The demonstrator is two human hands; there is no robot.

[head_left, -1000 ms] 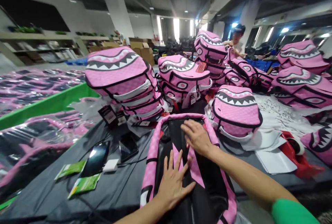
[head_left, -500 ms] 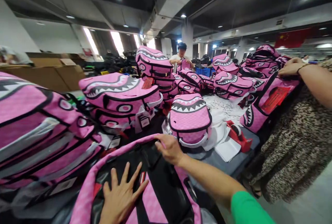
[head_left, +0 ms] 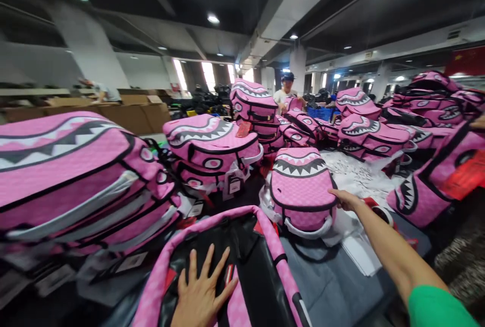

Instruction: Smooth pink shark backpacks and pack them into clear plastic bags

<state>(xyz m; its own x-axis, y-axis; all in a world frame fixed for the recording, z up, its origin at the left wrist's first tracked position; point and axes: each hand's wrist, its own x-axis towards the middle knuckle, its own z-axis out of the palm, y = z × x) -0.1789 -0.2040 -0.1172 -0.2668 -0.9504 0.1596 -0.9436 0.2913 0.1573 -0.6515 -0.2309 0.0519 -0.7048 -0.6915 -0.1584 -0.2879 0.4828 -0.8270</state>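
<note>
A pink backpack [head_left: 261, 246] lies back-side up in front of me, its black panel and straps showing. My left hand [head_left: 202, 294] rests flat on that panel with the fingers spread. My right hand [head_left: 345, 199] is stretched out to the right side of a small pink shark-mouth backpack [head_left: 301, 188] that stands just beyond the first one. Its fingers touch the bag's edge; I cannot make out whether they grip it.
Stacks of pink shark-mouth backpacks [head_left: 71, 175] crowd the left and middle [head_left: 212, 147]. More bags fill the right [head_left: 373, 132]. White sheets [head_left: 359, 251] and a red tape dispenser [head_left: 381, 213] lie on the grey table [head_left: 333, 291]. A person [head_left: 286, 92] stands at the far end.
My right hand left the top of the near backpack and reached right to the small standing backpack. My left hand stayed flat on the black panel. The view swung right, then back left.
</note>
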